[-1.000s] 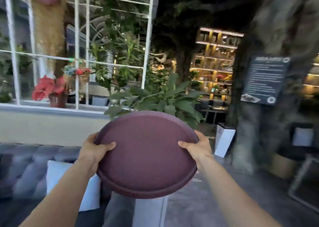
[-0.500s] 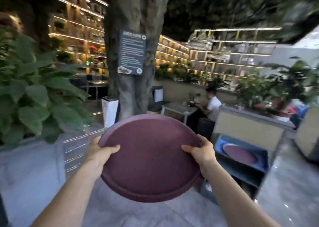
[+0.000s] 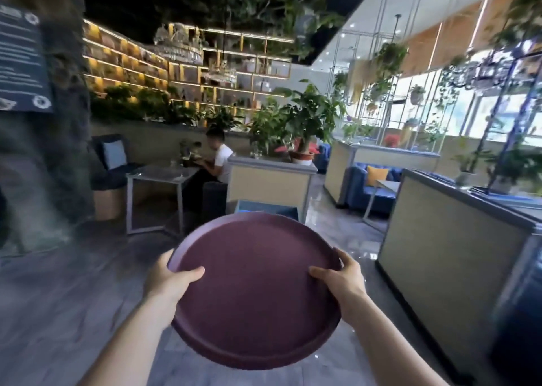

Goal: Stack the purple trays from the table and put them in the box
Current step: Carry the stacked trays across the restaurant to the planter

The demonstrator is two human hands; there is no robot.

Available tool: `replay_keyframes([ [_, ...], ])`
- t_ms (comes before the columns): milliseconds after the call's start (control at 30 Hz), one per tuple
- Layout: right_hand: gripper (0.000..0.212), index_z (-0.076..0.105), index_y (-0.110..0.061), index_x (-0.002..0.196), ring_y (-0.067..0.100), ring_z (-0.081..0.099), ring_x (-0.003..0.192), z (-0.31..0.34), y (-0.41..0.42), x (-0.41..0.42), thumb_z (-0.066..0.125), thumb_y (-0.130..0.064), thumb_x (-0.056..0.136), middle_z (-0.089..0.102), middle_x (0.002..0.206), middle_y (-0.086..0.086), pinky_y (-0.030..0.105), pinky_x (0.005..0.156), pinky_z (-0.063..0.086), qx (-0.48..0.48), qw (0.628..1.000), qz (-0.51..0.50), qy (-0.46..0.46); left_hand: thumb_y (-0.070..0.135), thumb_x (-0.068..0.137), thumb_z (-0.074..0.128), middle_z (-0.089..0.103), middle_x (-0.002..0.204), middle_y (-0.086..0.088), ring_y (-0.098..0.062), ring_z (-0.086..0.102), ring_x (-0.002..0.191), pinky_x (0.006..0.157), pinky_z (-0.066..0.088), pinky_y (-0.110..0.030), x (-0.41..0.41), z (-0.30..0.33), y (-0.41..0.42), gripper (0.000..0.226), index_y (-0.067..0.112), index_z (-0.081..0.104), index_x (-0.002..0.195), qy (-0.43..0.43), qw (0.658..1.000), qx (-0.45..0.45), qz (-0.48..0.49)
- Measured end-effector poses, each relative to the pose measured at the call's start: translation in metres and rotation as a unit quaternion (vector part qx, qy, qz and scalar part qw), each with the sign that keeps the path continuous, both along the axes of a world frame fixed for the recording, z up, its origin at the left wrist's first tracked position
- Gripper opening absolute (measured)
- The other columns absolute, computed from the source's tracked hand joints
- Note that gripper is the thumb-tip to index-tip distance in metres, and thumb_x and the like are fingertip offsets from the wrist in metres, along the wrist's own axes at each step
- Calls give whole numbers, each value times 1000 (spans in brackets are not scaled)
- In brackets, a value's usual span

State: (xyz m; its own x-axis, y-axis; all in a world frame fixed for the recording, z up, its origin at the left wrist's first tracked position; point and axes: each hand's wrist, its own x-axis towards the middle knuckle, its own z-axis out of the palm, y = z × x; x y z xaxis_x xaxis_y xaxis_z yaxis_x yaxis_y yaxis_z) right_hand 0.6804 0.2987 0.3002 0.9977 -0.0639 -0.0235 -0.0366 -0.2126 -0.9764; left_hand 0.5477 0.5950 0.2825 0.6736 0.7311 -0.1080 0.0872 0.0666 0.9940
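I hold a round purple tray (image 3: 255, 291) in front of me, tilted slightly toward the camera. My left hand (image 3: 168, 281) grips its left rim with the thumb on top. My right hand (image 3: 341, 277) grips the right rim the same way. Just beyond the tray's far edge, the top of a blue box (image 3: 265, 207) shows on the floor; its inside is hidden by the tray.
A tree trunk with a sign (image 3: 35, 121) stands at left. A person sits at a small table (image 3: 158, 177) ahead. A planter partition (image 3: 269, 180) stands behind the box, and a long low partition wall (image 3: 451, 239) runs along the right. Glossy floor lies between.
The view has swung right: window and sofa left the frame, then the tree slid left. The blue box has moved from the right to straight ahead. Both hands keep their grip on the tray.
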Motion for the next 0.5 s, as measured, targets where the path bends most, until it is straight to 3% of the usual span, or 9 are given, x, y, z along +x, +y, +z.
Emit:
replay_keyframes([
  [167,107,52,-39,136,26,72,98,-25,-49,36,90,-37,37,67,121,0,45,88,60,18,999,-31,30,15,60,90,67,118,-4,-29,67,99,89,56,-48,46,-9,-42,83,24,54,135,12,999,7,-34],
  [333,105,52,-36,137,25,69,105,-36,-81,66,90,-35,39,66,126,1,44,94,57,11,998,-47,32,9,66,87,66,117,-6,-29,65,97,82,54,-41,78,-10,-77,73,22,56,131,22,999,29,-32],
  [500,108,51,-41,135,25,69,105,-54,-106,102,88,-42,34,65,127,0,45,94,58,18,998,-47,38,9,63,89,67,117,-6,-30,68,98,88,56,-48,110,-18,-99,80,23,55,134,30,999,17,-36],
])
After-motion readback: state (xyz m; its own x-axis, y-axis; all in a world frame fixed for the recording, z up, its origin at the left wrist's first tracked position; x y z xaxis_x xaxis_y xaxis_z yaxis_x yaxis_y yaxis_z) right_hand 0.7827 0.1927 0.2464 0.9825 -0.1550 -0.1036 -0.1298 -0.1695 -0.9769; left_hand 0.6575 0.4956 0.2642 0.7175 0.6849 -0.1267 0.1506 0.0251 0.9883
